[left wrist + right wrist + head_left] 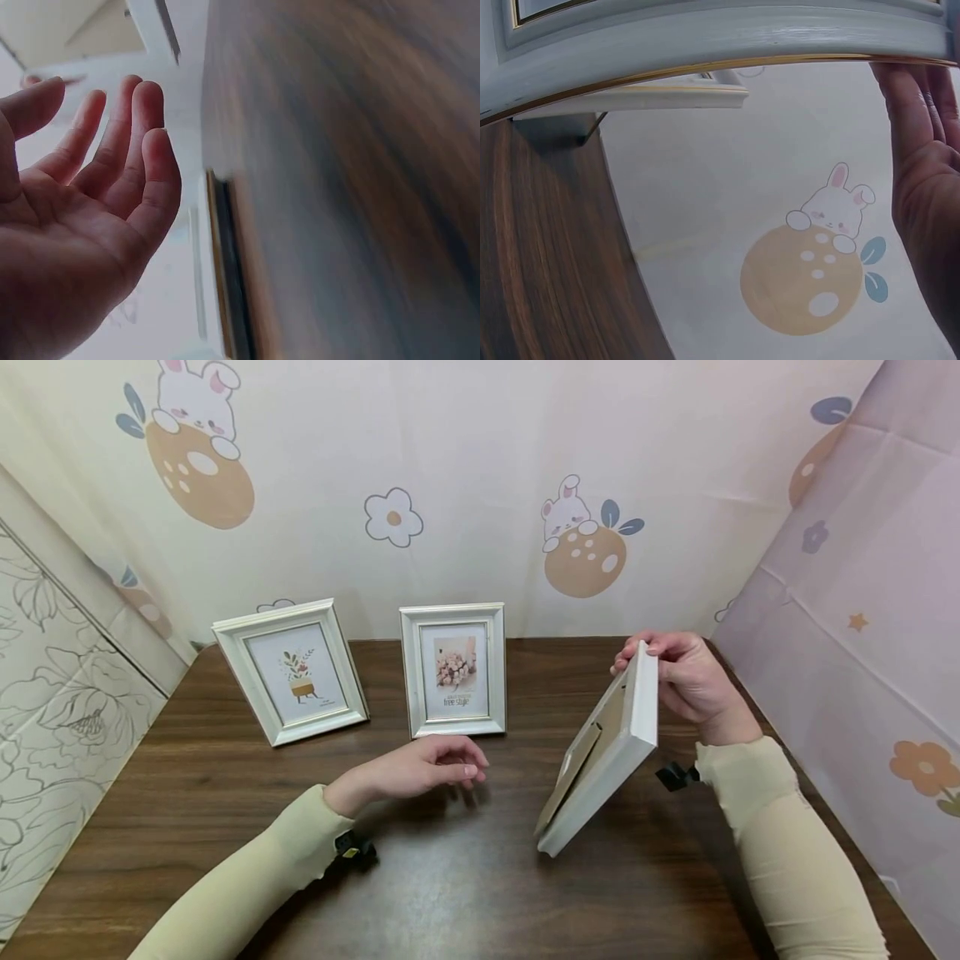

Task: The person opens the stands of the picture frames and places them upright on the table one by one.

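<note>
My right hand (690, 672) grips a white picture frame (643, 702) by its upper edge. That frame is tilted, its brown backing and stand (573, 777) turned toward the left hand. In the right wrist view the frame's gold-lined molding (727, 41) crosses the top, with the right hand (926, 157) at its end. My left hand (420, 766) hovers over the table with loosely bent fingers and holds nothing; its palm shows in the left wrist view. Just behind it stands a white frame with a pink flower print (453, 672).
Another white frame with a potted plant print (292, 672) stands at the back left, angled. All are on a dark wood table (420, 893). A patterned curtain (465, 460) closes off the back, with another patterned cloth (862, 610) along the right side.
</note>
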`<state>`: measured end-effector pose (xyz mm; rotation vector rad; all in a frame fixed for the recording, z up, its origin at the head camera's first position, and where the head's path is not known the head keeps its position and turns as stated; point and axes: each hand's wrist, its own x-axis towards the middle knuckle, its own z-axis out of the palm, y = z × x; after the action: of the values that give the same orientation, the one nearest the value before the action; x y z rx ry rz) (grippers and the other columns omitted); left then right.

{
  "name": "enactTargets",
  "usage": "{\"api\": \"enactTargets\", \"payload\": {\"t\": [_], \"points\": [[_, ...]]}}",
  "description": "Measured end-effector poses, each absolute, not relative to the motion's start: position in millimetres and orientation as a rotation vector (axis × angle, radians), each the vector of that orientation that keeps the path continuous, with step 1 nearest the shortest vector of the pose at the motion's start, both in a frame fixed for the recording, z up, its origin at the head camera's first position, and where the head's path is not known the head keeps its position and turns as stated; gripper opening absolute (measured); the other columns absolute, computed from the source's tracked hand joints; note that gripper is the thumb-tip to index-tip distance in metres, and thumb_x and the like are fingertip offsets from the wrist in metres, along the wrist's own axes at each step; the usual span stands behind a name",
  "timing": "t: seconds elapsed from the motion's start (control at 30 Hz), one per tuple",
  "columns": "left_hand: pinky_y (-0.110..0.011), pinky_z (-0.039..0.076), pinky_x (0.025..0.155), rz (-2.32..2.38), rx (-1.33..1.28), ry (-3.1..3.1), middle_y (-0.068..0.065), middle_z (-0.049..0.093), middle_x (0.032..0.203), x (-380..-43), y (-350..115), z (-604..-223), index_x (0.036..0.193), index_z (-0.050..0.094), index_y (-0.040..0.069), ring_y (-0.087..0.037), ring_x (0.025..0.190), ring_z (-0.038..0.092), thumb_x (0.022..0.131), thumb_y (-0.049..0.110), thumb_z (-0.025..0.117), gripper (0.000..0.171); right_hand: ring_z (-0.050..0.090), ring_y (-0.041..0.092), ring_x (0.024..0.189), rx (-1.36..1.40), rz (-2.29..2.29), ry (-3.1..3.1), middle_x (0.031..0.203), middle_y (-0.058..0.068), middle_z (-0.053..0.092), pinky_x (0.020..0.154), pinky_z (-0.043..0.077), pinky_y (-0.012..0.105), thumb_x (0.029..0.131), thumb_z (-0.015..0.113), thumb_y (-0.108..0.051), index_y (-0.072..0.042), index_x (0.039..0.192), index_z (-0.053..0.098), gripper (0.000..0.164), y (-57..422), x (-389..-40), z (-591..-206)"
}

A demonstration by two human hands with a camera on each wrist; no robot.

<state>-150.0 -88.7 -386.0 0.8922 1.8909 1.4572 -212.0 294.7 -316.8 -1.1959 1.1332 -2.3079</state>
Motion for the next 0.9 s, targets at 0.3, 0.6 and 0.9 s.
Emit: {"api": "enactTargets", "payload": {"t": [0.3, 0.6, 0.9], "points": [[-0.036, 0.054, 0.09, 1.401, 1.032, 1.903, -0.017, 0.068, 0.115, -133, -62, -375, 0.12, 0.061, 0.001, -0.03, 0.102, 0.067, 0.101, 0.015, 0.059, 0.024, 0.064, 0.04, 0.105, -1.169, -2.328, 1.123, 0.113, 0.024, 0.065, 0.096, 0.051, 0.047, 0.091, 0.056, 0.017, 0.01, 0.104, 0.068, 0.019, 290, -213, -319], [-0.031, 0.054, 0.086, 1.408, 1.025, 1.922, -0.011, 0.068, 0.112, -124, -49, -375, 0.117, 0.064, 0.01, -0.01, 0.097, 0.065, 0.097, 0.015, 0.066, 0.021, 0.065, 0.037, 0.104, -1.131, -2.357, 1.178, 0.112, 0.022, 0.067, 0.095, 0.052, 0.045, 0.092, 0.056, 0.016, 0.008, 0.103, 0.07, 0.02, 288, -213, -318], [-0.029, 0.055, 0.081, 1.393, 1.037, 1.937, -0.003, 0.068, 0.109, -123, -44, -376, 0.116, 0.064, 0.013, -0.011, 0.092, 0.066, 0.09, 0.016, 0.076, 0.029, 0.064, 0.035, 0.104, -1.105, -2.382, 1.191, 0.111, 0.02, 0.068, 0.094, 0.053, 0.043, 0.091, 0.058, 0.014, 0.006, 0.103, 0.072, 0.02, 285, -212, -317]]}}
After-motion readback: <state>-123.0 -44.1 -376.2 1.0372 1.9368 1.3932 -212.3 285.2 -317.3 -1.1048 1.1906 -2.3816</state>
